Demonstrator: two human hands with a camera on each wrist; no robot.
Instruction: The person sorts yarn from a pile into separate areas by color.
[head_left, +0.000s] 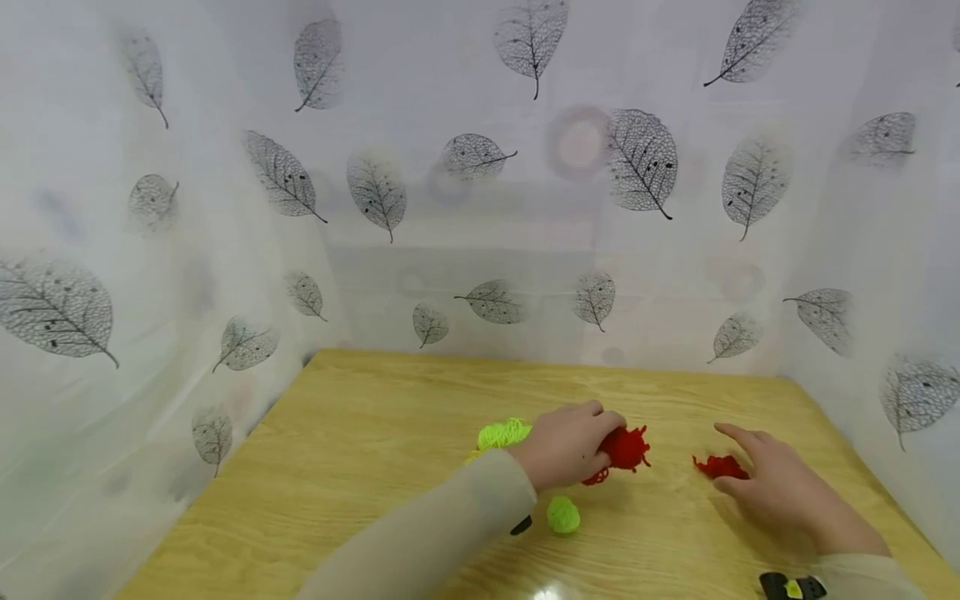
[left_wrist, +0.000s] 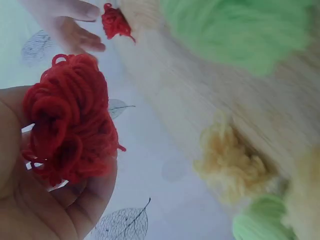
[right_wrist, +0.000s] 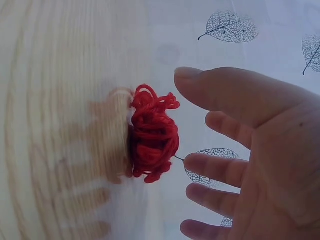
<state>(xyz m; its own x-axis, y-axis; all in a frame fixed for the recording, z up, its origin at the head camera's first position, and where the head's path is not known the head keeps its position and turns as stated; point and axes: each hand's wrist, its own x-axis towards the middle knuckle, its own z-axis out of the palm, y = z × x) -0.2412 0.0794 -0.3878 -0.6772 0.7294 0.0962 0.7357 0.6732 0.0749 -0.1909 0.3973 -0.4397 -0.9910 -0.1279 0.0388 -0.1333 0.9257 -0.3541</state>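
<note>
On a wood-grain tabletop (head_left: pixel 352 433), a lime-green yarn ball (head_left: pixel 563 515) nearest
Beyond, the right hand (head_left: pixel 787 483) spreads its fingers beside a red yarn bundle (head_left: pixel 722 467) on the wood; the left hand (head_left: pixel 564 442) grips a red yarn ball (head_left: pixel 627 448); leaf-printed white sheeting (head_left: pixel 480 229) walls the back and both sides.

Light wood-grain tabletop (head_left: pixel 375 433) bears a red yarn bundle (head_left: pixel 725 467) at right, a lime-green ball (head_left: pixel 562 516) nearer the front, and, farther back, another lime-green bundle (head_left: pixel 501 434) beside yellow yarn (left_wrist: pixel 230 162).
</note>
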